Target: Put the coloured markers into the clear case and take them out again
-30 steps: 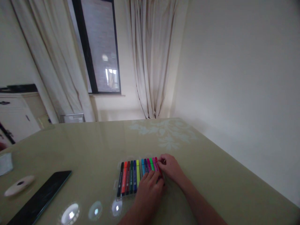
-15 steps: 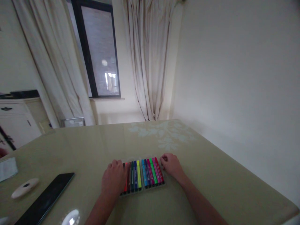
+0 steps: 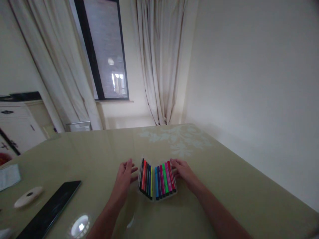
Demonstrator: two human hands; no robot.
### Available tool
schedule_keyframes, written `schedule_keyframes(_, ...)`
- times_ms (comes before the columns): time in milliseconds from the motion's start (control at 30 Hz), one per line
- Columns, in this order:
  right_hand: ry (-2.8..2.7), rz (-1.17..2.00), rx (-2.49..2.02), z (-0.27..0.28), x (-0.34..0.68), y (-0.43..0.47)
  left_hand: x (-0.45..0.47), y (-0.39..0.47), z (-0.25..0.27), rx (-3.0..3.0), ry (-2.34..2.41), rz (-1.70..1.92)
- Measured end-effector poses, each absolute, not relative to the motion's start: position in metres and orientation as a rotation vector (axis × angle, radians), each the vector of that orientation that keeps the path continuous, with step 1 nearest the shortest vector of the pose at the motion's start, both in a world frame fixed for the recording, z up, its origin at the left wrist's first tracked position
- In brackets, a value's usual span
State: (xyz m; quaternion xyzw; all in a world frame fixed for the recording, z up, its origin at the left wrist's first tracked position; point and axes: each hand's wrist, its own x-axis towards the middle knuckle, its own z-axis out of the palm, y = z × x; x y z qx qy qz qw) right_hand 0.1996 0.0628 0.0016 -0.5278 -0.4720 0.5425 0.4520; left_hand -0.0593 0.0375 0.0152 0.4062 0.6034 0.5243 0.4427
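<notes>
A clear plastic marker case (image 3: 154, 200) lies unfolded on the table, with a row of coloured markers (image 3: 164, 179) in each half. Its left half is tilted up, so the two halves form a shallow V. At the outer side of the raised half is my left hand (image 3: 124, 176), fingers spread; I cannot tell whether the fingertips touch the case. My right hand (image 3: 183, 171) is at the right edge of the case, thumb at the top corner and the other fingers curled behind the side, holding it.
A black phone-like slab (image 3: 51, 209) lies on the table (image 3: 99, 152) to the left. Near it are a white oval object (image 3: 28, 197), a shiny round object (image 3: 80, 226) and a pale sheet or cloth (image 3: 10, 177). A wall (image 3: 249, 99) borders the table's right side.
The case's left half has risen from flat to tilted. My left hand has moved off the top of the markers to the outer left side, and my right fingers have come to the right edge.
</notes>
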Motion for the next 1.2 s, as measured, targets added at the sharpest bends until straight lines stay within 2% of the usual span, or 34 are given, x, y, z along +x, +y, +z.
schedule_keyframes(67,-1.073,1.424,-1.182,0.007,0.187,0.054,-0.041,0.026,0.02,0.992,1.243,1.233)
schedule_keyframes(133,-1.077,1.49,-1.093,0.01,0.176,0.045,-0.022,0.013,0.021,1.256,1.045,1.16)
schedule_keyframes(267,-1.148,1.504,-1.057,0.012,0.163,0.034,-0.003,0.0,0.014,1.75,1.115,1.191)
schedule_keyframes(367,-1.207,1.483,-1.028,0.009,0.164,0.033,-0.006,0.004,0.009,1.861,1.19,1.185)
schedule_keyframes(467,-1.435,1.176,-0.992,0.007,0.168,0.034,-0.011,0.01,0.008,1.879,1.184,1.192)
schedule_keyframes(600,-1.907,0.391,-0.868,0.011,0.173,0.03,-0.01,0.011,0.007,1.901,1.227,1.19)
schedule_keyframes(700,-2.122,0.101,-0.703,0.015,0.174,0.028,-0.008,0.01,0.006,1.9,1.215,1.192)
schedule_keyframes(1200,-2.17,-0.046,-0.539,0.012,0.17,0.025,-0.008,0.011,0.007,1.852,1.267,1.205)
